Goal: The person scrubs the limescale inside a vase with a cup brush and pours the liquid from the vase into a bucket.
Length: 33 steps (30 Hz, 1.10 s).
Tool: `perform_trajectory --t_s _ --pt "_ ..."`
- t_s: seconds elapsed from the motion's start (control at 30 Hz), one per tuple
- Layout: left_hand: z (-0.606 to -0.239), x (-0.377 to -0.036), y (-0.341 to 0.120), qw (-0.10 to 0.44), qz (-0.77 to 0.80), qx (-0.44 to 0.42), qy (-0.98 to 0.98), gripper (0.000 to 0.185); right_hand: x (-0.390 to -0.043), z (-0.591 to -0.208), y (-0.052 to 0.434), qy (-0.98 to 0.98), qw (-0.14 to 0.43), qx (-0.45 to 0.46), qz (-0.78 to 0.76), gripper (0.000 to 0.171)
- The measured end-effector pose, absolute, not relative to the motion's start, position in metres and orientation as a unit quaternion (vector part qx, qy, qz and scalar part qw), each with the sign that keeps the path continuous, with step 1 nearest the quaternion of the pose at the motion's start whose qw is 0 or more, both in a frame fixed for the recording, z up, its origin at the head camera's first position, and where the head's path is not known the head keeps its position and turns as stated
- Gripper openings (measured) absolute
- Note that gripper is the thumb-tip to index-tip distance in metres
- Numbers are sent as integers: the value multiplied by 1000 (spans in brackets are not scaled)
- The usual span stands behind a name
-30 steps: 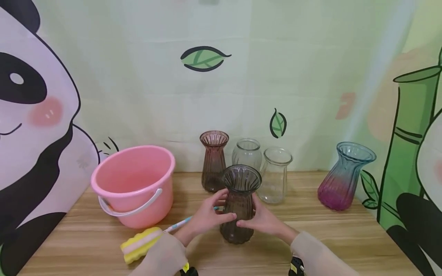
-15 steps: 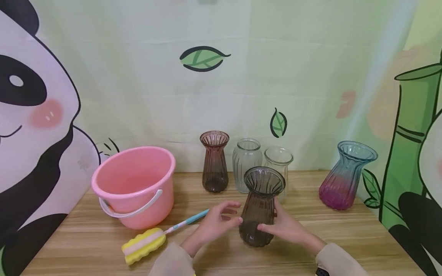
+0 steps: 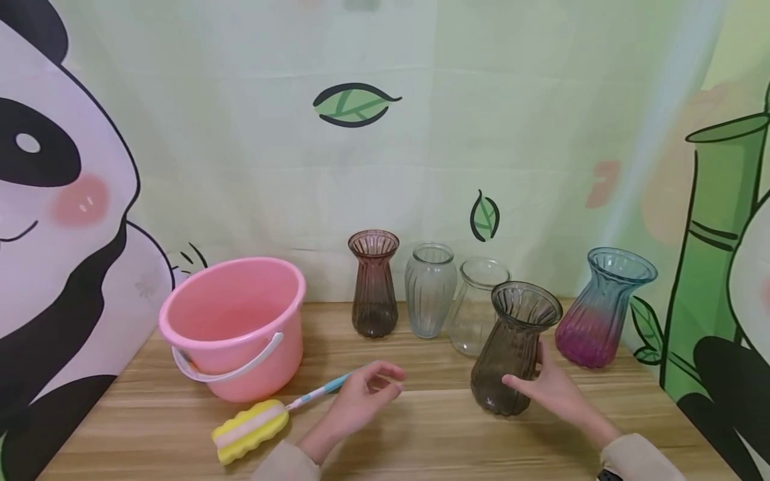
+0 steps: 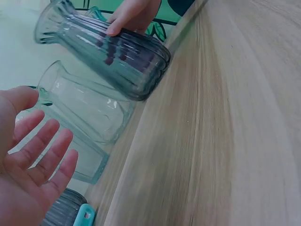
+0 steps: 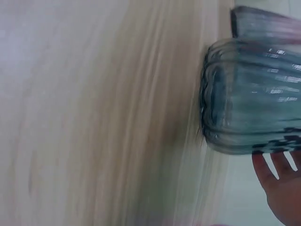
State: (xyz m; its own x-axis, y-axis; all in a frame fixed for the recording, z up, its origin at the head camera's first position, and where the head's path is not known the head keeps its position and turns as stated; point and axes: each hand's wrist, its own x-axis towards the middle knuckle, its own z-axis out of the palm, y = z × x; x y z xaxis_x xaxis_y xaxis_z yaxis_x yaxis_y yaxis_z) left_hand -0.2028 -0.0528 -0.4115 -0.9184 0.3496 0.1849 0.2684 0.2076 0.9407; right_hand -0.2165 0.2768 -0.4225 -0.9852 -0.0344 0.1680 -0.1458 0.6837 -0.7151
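In the head view my right hand (image 3: 559,394) grips a dark grey ribbed glass vase (image 3: 502,367) by its right side, thumb across the front. The vase leans a little to the right; whether its base touches the table I cannot tell. In the right wrist view the vase (image 5: 254,99) lies across the right side, fingertips beneath it. My left hand (image 3: 361,397) hovers with relaxed fingers and holds nothing, near a sponge brush's blue-and-white handle (image 3: 315,393). The brush's yellow and pale sponge head (image 3: 249,429) lies on the table.
A pink bucket (image 3: 231,354) stands at the left. Behind are a reddish-brown vase (image 3: 374,294), a clear ribbed vase (image 3: 430,294) and a clear vase (image 3: 469,321), partly covered by the grey one. A blue-and-purple vase (image 3: 595,321) stands at the right on the wooden table (image 3: 433,441).
The grey vase has moved to the right in my right hand. My left hand has let go of it and drawn back leftward. The brush and the other vases stay put.
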Motion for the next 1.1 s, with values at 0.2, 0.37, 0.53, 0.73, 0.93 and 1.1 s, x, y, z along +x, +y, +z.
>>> perform_trajectory --t_s 0.2,0.37,0.53,0.73,0.93,1.1 --pt "-417 -204 -60 24 594 193 781 16 -226 -421 293 -918 93 7 386 92" --pt "-432 -210 -67 15 601 186 777 14 -240 -417 301 -928 130 -13 350 94" --pt "-435 -207 -70 14 610 179 772 14 -259 -416 308 -926 180 -10 330 89" --pt "-439 -201 -70 20 615 187 766 18 -278 -417 317 -922 208 -16 326 77" --pt "-446 -198 -71 10 611 203 765 20 -291 -414 320 -930 170 -48 323 81" --pt "-443 -199 -71 15 621 195 759 17 -303 -410 317 -935 137 -79 318 91"
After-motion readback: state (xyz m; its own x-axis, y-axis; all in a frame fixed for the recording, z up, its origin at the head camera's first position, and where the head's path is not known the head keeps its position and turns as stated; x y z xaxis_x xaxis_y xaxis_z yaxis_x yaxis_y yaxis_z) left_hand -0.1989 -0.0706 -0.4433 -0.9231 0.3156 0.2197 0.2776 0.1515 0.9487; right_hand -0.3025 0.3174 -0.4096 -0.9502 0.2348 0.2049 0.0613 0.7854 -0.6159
